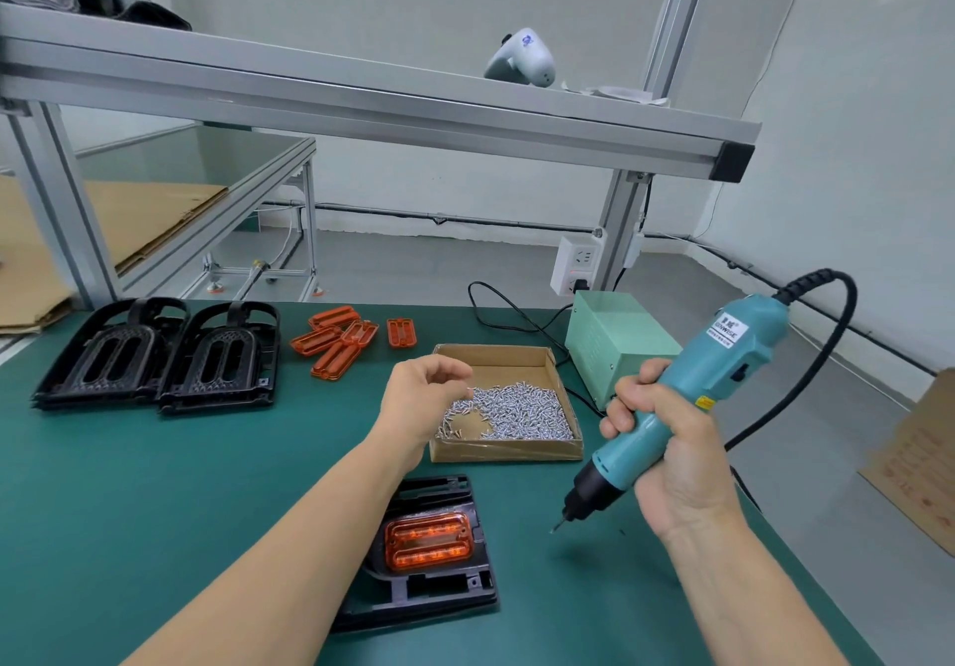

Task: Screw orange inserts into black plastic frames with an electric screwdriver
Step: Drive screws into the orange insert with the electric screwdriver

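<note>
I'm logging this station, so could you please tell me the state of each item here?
Black plastic frame in front: flat on mat, orange insert seated.
Teal electric screwdriver: gripped by right hand, bit off the mat.
Left hand: pinching over the cardboard screw box.
Spare orange inserts: loose pile.
Spare black frames: stacked, without inserts.

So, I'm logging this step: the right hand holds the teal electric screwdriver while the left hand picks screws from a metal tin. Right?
Not quite. In the head view the left hand pinches a screw over a shallow cardboard box of screws, not a metal tin. The right hand does hold the teal electric screwdriver.
</note>
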A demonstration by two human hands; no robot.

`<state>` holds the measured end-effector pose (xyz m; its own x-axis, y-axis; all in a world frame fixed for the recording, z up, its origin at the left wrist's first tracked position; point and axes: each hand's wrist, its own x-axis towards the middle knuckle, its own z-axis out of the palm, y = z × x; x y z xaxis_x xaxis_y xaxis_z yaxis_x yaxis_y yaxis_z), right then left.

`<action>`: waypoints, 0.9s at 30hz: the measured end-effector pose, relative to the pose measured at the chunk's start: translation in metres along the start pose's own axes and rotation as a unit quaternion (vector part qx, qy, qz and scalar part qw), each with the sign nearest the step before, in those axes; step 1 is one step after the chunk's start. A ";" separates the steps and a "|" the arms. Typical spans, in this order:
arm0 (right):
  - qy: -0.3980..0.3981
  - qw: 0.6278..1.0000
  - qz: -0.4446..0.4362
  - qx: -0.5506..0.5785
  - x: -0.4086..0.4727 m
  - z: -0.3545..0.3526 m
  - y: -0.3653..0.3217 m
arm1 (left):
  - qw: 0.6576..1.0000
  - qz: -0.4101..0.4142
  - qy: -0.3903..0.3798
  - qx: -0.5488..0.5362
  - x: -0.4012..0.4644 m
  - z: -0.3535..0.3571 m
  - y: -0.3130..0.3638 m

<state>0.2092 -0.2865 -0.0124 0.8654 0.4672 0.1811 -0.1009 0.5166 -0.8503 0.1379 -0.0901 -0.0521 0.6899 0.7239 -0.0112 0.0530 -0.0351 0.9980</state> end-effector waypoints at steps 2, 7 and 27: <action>0.002 1.000 -0.004 -0.002 0.000 0.002 0.001 | 0.999 -0.017 -0.004 -0.032 -0.002 0.000 0.000; 0.004 1.000 -0.012 0.011 -0.002 0.004 0.002 | 0.992 -0.044 -0.001 -0.117 -0.008 -0.001 0.000; -0.019 0.994 -0.036 0.103 -0.016 0.036 -0.004 | 0.974 -0.051 0.000 -0.222 -0.065 -0.037 -0.002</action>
<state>0.1783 -0.2706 0.0057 0.8552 0.4480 0.2606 -0.1402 0.6840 -0.7159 0.0662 -0.1121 -0.0506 0.6969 0.7082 -0.1126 -0.1956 0.3388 0.9203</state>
